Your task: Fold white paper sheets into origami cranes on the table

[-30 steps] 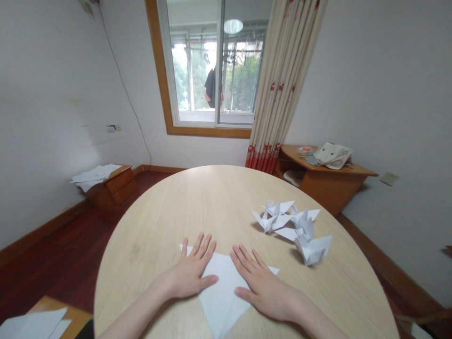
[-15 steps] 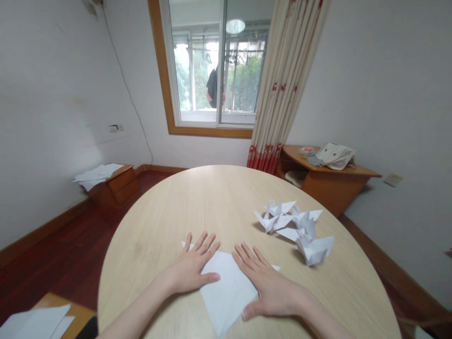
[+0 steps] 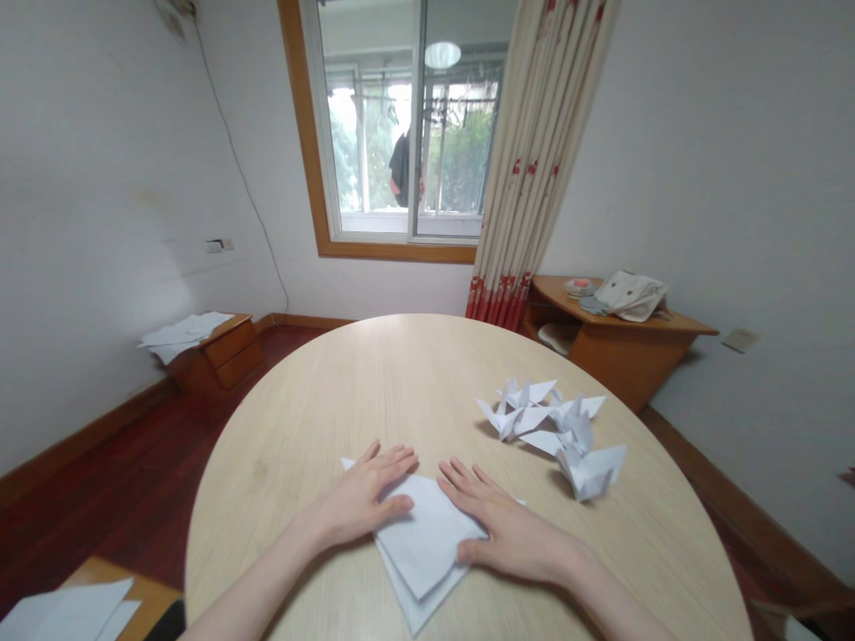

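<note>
Fingers (image 3: 464, 483) slightly parted and thumbs held out, the left hand (image 3: 357, 500) and right hand (image 3: 504, 525) rest on folded white paper (image 3: 431, 534) at the frame's lower center, its top layer ending short of the bottom tip. Paper cranes (image 3: 588, 472) cluster right of center on the round table (image 3: 313, 401).
</note>
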{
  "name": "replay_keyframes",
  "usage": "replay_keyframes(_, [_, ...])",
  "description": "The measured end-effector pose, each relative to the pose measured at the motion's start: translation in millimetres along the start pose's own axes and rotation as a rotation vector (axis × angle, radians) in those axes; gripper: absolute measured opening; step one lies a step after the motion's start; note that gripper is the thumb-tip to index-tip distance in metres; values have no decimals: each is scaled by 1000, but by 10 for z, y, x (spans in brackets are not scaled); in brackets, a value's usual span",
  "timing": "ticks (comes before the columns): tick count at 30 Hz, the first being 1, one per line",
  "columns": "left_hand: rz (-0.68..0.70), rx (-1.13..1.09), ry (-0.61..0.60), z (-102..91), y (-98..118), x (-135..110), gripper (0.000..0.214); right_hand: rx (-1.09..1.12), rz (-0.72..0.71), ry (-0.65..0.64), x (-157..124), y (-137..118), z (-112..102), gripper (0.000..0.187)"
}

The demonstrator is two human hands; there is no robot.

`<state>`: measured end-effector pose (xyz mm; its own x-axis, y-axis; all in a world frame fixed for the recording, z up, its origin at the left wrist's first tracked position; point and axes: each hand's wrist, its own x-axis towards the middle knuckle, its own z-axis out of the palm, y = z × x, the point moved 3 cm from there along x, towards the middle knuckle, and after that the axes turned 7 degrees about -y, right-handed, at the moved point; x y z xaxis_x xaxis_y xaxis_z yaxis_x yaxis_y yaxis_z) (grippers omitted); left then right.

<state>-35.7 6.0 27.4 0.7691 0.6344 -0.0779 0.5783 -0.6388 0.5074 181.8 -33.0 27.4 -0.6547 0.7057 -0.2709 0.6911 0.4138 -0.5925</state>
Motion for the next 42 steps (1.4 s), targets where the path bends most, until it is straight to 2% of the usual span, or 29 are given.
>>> replay_keyframes(3, [63,-67,66,-39,11,-25,69,24,-20,40,-1,9,-24,73])
replay_keyframes(9, [141,-150,96,-92,50,-55,95,40,-123,120,1,18,-52,62])
replay_keyframes(12, [170,-176,113,-109,58,-52,96,29,-162,169,5,17,-66,60])
replay_keyframes(17, [184,-185,139,-113,54,-58,92,-3,-139,290,4,23,-90,53])
replay_keyframes(19, [171,-174,162,-104,49,-65,83,2,-134,345,-8,21,-102,47])
replay_keyframes(23, [103,-140,265,-80,15,-65,48,30,-85,425,-21,43,-122,41])
replay_keyframes(25, [87,-137,323,-73,-9,-59,39,56,-63,461,-16,68,-126,39])
replay_keyframes(31, [1,-125,482,-95,-103,-46,47,75,-67,591,5,157,-124,44])
replay_keyframes(36, [-38,-135,520,-101,-147,-32,55,65,-39,669,16,248,-121,47])
replay_keyframes(42, [-74,-105,573,-112,-194,-40,54,57,-40,687,45,332,-114,48])
